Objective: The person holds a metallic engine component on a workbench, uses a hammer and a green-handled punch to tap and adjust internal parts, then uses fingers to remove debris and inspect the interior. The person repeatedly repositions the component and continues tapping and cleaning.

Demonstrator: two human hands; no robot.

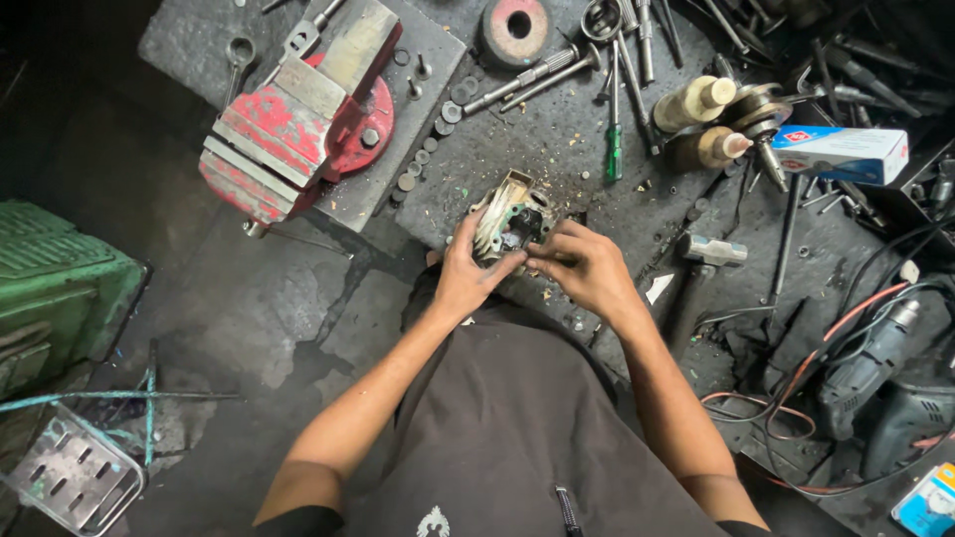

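**Finned metal part held at the bench edge**

Risk: the metal part (509, 221) rests on the near edge of the workbench (557, 149), just ahead of the fingertips. If the left-hand grip loosens while the right hand presses on it, the part would likely tip off the edge toward the body. Metal chips lie scattered just beyond the fingers and could be carried into the part's openings. Anything small pinched in the right fingertips could drop to the dark floor and be hard to find.

Left hand (468, 273): the fingers are curled around the part's left side, spread moderately, holding it steady.

Right hand (587, 268): thumb and forefinger are drawn close together at the part's near right face, touching it. Whether they pinch a small piece cannot be told.

A red vise (298, 119) stands well left of the fingers; a green-handled screwdriver (614, 149) lies beyond them.
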